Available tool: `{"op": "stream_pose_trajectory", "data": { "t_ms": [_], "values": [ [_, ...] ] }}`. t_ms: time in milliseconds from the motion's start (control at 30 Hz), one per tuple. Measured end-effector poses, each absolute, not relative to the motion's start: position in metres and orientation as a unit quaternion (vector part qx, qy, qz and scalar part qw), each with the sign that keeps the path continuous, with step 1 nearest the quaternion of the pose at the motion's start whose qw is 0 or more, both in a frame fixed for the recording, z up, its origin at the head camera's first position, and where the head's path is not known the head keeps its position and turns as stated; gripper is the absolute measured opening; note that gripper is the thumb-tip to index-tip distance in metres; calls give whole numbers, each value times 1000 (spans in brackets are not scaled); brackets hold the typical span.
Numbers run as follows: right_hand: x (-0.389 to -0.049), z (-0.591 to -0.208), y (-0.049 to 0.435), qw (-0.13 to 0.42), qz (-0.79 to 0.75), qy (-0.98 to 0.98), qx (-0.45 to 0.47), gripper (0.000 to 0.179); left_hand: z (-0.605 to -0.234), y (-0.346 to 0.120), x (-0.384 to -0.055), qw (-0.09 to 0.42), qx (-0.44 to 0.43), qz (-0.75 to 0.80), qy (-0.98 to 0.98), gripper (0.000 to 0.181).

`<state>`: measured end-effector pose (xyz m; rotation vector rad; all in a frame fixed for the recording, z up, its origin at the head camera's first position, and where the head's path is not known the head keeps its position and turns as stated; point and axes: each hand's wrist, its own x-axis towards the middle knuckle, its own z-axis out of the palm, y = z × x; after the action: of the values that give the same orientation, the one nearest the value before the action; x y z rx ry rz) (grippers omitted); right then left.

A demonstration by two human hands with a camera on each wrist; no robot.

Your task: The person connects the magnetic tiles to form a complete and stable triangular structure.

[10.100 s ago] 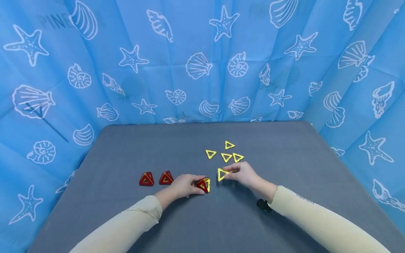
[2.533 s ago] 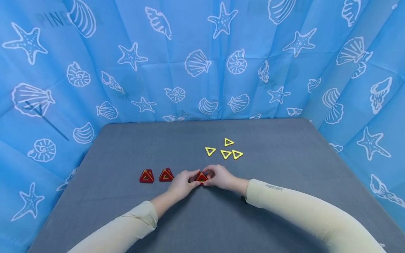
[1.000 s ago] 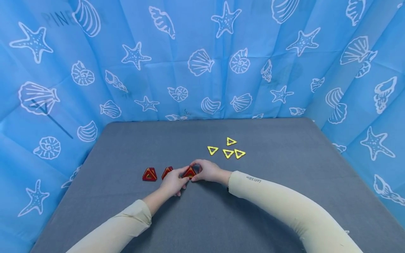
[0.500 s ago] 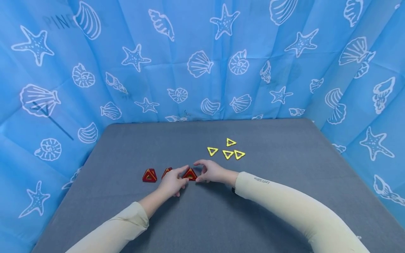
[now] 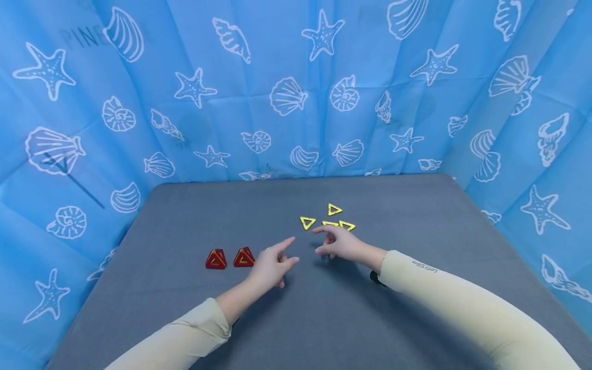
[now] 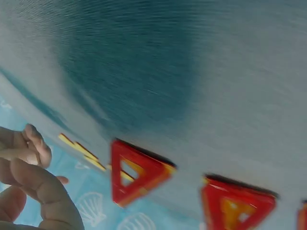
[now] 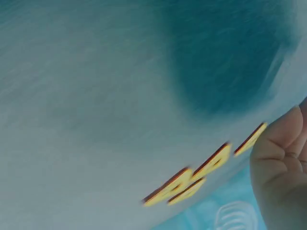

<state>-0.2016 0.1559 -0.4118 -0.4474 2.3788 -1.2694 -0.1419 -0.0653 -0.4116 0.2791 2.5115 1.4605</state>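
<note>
My left hand (image 5: 268,264) hovers above the table, index finger and thumb spread, holding nothing. Close beside it is a red pyramid of triangular tiles (image 5: 243,250), with another red pyramid (image 5: 215,252) to its left. The left wrist view shows a third pyramid (image 6: 117,172) in the same row; in the head view the left hand hides it. My right hand (image 5: 343,244), also holding nothing, reaches toward several flat yellow triangle tiles with hollow middles. Its fingers overlap one yellow tile (image 5: 330,223), and another yellow tile (image 5: 302,223) lies just left of its fingertips.
Two more yellow tiles, a right one (image 5: 347,223) and a far one (image 5: 330,209), lie near the right hand. The grey cloth-covered table (image 5: 296,318) ends at a blue shell-patterned curtain (image 5: 259,61) behind and at the sides.
The yellow tile held ten seconds ago went onto the third pyramid, which was then moved left beside the others. Both hands have since let go of it and shifted right, the right toward the yellow tiles.
</note>
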Motion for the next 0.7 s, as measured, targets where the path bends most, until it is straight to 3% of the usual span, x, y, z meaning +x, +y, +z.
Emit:
{"op": "stream_pose_trajectory", "data": {
  "t_ms": [233,433,700],
  "values": [
    [-206,-413,186,153,-440,870,-163,49,-416,-35,-144,124,75,526,838,65],
    [-214,-417,207,115,-428,884,-150,49,-423,-11,-155,95,61,512,851,72],
    [-229,-422,225,121,-367,915,-113,60,-430,15,-171,62,-15,493,868,75]
  ]
}}
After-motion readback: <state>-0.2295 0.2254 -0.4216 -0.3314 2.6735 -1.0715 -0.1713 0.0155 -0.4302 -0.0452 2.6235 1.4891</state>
